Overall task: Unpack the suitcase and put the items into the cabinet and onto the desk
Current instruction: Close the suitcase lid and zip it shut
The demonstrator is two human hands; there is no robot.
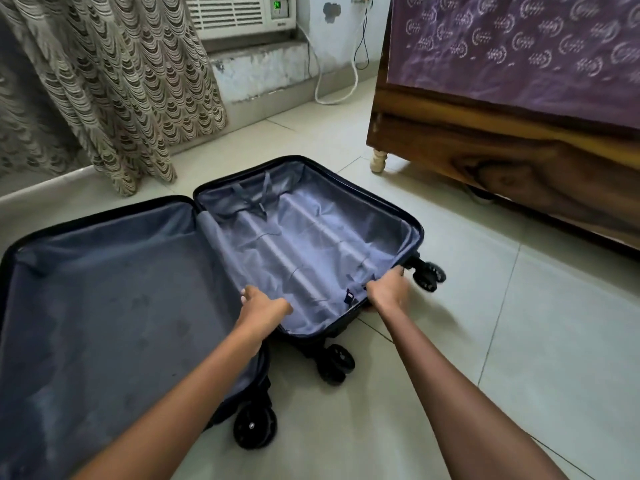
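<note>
A dark hard-shell suitcase (415, 233) lies open flat on the tiled floor, both halves lined in grey-blue fabric. No items show inside either half. My left hand (261, 306) grips the near rim of the right half close to the hinge. My right hand (388, 289) grips the same rim at the near right corner, next to the wheels. The left half (104, 306) lies flat beneath my left forearm. A loose strap lies at the far end of the right half.
A wooden bed frame (485, 143) with a purple patterned cover stands at the right. A patterned curtain (121, 81) hangs at the back left. A window air conditioner (239, 12) and white cables sit on the far wall. Black wheels (256, 427) stick out near me.
</note>
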